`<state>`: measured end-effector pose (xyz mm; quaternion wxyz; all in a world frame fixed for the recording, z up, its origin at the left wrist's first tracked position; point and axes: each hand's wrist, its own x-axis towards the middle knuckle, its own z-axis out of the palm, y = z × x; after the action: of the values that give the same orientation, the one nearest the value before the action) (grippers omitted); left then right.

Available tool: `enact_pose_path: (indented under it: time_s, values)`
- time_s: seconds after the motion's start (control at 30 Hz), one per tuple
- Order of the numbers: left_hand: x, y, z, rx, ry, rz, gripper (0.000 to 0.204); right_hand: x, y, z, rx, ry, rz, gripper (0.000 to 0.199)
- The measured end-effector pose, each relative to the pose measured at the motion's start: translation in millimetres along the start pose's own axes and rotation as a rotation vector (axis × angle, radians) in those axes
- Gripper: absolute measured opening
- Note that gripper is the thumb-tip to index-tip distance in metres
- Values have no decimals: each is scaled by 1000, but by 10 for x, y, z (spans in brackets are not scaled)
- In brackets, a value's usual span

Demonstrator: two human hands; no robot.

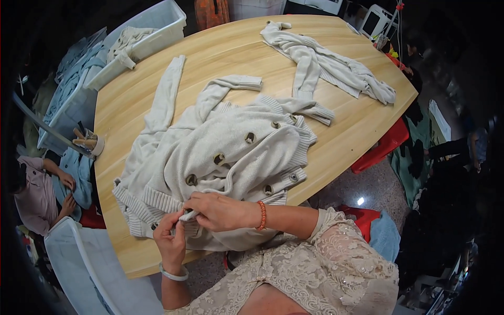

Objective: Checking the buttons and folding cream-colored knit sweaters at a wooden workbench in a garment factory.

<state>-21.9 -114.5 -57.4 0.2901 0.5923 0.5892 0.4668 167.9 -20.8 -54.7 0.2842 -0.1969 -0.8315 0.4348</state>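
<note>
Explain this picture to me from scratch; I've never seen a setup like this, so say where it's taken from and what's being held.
There is no machine here, only a person's two bare hands. The picture comes from a wide fisheye camera worn on that person's head, looking down, so straight edges bend toward the dark rim.

The left hand, below a pale bangle, and the right hand, below an orange-red beaded bracelet, pinch the edge of a cream knitted cardigan with dark buttons between their fingers. It lies bunched on a pale wood-grain table; another cream knitted garment lies toward the far right. At the left edge, another person handles a light blue garment.
</note>
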Motion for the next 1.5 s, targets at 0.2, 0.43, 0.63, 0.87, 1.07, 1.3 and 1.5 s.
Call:
enact_pose_path:
  time_s: [0.2,0.43,0.63,0.87,1.07,1.3,1.5]
  values:
    - [77,8,15,-79,-15,-102,17,-21,28,-9,-136,129,-28,21]
    - [66,-138,-192,-193,45,-154,11,-28,-131,-113,-97,-8,18,14]
    - [417,302,-44,630,349,370,26,-196,-81,-281,-501,98,82,10]
    - [866,213,320,530,-89,274,27,-141,-14,-117,-526,95,-47,14]
    - [942,231,314,353,-199,134,10,-220,116,-156,-491,232,-53,10]
    - [860,201,192,-345,-291,-305,5,-130,63,-141,-356,377,-25,22]
    - [824,126,277,-321,-237,-249,6,-184,156,-112,-473,360,-29,33]
